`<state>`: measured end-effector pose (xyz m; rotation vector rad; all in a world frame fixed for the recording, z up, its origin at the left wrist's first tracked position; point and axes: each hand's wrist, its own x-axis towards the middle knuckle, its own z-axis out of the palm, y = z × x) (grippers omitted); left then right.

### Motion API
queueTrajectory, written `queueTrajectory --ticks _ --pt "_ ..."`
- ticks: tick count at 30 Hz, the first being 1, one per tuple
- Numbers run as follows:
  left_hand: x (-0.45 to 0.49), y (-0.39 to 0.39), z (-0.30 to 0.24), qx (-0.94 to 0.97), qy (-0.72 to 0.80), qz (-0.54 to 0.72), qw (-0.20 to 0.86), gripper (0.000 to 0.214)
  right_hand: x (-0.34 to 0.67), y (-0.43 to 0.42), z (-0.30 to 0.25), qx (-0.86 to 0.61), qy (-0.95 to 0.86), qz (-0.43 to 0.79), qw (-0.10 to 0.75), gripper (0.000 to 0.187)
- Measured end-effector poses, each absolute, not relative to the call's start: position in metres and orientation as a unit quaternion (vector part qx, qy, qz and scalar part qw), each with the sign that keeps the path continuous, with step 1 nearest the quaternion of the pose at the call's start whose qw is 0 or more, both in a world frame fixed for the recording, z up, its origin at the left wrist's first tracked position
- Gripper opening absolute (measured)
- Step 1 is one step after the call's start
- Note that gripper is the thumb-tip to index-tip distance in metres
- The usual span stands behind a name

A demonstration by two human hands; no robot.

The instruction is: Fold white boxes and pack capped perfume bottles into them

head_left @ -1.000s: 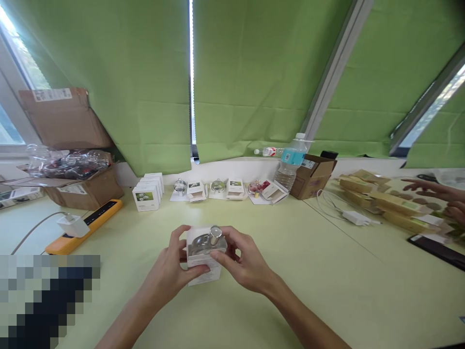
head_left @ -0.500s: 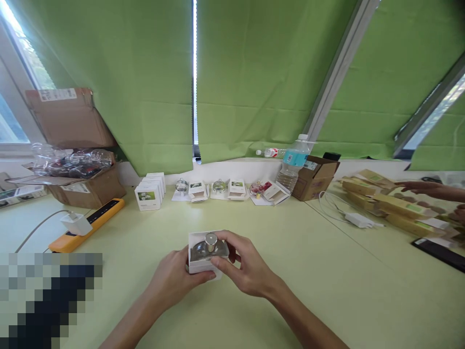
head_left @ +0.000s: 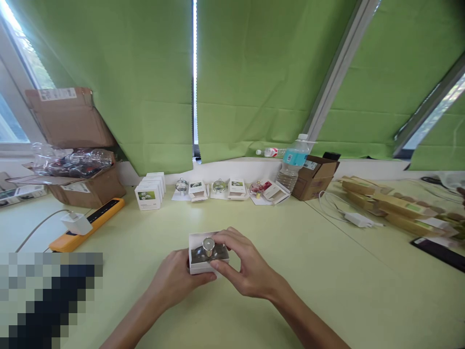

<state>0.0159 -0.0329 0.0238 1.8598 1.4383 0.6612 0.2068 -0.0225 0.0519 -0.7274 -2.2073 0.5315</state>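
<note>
In front of me a small white box (head_left: 209, 268) stands with its top open. My left hand (head_left: 175, 277) is closed around its left side, thumb along the front. A glass perfume bottle (head_left: 220, 252) with a round silver cap (head_left: 208, 246) sits inside the box, its shoulders just under the rim. My right hand (head_left: 247, 264) pinches the bottle from the right, fingers beside the cap and thumb at the front edge. The lower part of the bottle is hidden by the box.
White boxes (head_left: 148, 196) stand stacked at the back left. Several perfume bottles lie beside opened boxes along the wall. A water bottle (head_left: 293, 162) and a cardboard box (head_left: 313, 179) are behind. An orange power strip (head_left: 92, 225) lies left; a phone (head_left: 439, 254) and yellow cartons (head_left: 407, 206) lie right.
The perfume bottle sits deeper in the white box, its cap a little lower and further left. At the far right another person's hand has withdrawn, and the top yellow carton is gone.
</note>
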Motion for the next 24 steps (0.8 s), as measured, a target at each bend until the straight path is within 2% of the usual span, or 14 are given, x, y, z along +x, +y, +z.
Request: queueTrajectory --ticks 12,19,24 --pt "0.018 -0.034 0.023 0.719 0.559 0.270 0.314 0.028 0.208 -0.026 0.058 -0.270 -0.880 0.191 0.341 0.025" --pt "0.016 -0.032 0.019 0.743 0.552 0.255 0.279 0.034 0.204 -0.029 0.059 -0.280 -0.868 0.196 0.360 0.025" --pt "0.017 -0.033 0.017 0.758 0.557 0.247 0.233 0.023 0.201 -0.035 0.065 -0.299 -0.874 0.159 0.349 0.020"
